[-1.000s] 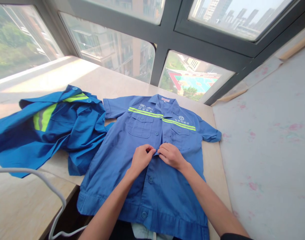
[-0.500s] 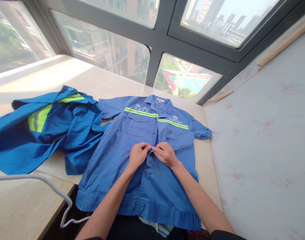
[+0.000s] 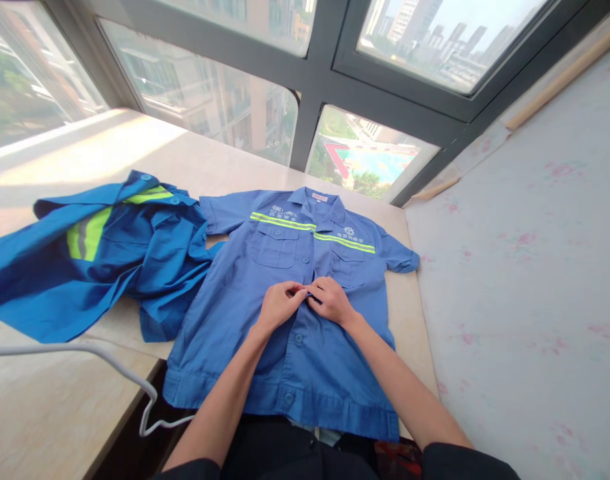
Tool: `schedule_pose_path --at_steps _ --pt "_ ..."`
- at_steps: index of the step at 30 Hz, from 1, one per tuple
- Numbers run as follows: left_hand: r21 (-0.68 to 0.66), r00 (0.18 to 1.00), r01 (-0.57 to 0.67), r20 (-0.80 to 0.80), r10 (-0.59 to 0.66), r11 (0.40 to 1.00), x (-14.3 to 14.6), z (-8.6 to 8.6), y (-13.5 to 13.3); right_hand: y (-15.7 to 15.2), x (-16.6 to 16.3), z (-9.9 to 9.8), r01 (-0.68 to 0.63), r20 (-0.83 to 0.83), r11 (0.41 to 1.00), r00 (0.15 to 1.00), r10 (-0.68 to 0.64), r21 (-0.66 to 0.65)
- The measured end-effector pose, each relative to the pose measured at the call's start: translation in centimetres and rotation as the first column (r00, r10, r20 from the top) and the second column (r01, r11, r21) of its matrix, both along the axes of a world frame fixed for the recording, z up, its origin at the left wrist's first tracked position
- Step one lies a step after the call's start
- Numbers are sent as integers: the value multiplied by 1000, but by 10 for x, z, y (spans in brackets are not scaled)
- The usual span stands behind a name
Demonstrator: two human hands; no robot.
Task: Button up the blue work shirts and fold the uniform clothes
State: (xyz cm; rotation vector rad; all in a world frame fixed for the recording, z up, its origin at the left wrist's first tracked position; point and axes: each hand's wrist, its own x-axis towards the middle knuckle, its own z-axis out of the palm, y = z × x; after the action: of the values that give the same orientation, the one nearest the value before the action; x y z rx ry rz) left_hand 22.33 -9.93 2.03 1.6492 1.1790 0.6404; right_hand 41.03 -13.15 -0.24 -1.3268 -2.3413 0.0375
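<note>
A blue short-sleeved work shirt (image 3: 265, 353) with a yellow reflective chest stripe lies flat, front up, on a pale stone sill (image 3: 219, 167). My left hand (image 3: 279, 303) and my right hand (image 3: 329, 300) meet at the shirt's button placket, mid-chest. Both hands are closed in a pinch on the placket edges, fingertips touching. Two buttons show below them on the lower front.
A second, darker blue shirt (image 3: 99, 253) with a reflective stripe lies crumpled to the left, touching the flat shirt. A white hanger (image 3: 119, 380) hangs off the sill's front edge at lower left. Windows run behind; a pale floral-patterned surface (image 3: 525, 280) rises at the right.
The view has shifted slightly; my hands stay pinched on the placket at about the same spot, drawn a little closer together. The shirts have not moved.
</note>
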Motion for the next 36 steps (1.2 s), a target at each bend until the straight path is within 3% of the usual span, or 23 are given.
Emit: schedule_pose_path --at_steps 7,16,23,36 --pt "23 997 26 -67 -25 999 -1 -2 -4 2 0 -2 -23 15 1000 1000 23 -18" --pt "201 958 -80 -255 132 976 13 4 -19 1 1 1 -22 -52 999 998 20 -36" --pt "260 946 -138 -251 205 956 16 -5 -26 3 2 4 -17 -171 993 985 -3 -115" --pt "210 959 -171 -190 211 963 13 -6 -23 9 5 2 -61 -345 967 938 -29 -248"
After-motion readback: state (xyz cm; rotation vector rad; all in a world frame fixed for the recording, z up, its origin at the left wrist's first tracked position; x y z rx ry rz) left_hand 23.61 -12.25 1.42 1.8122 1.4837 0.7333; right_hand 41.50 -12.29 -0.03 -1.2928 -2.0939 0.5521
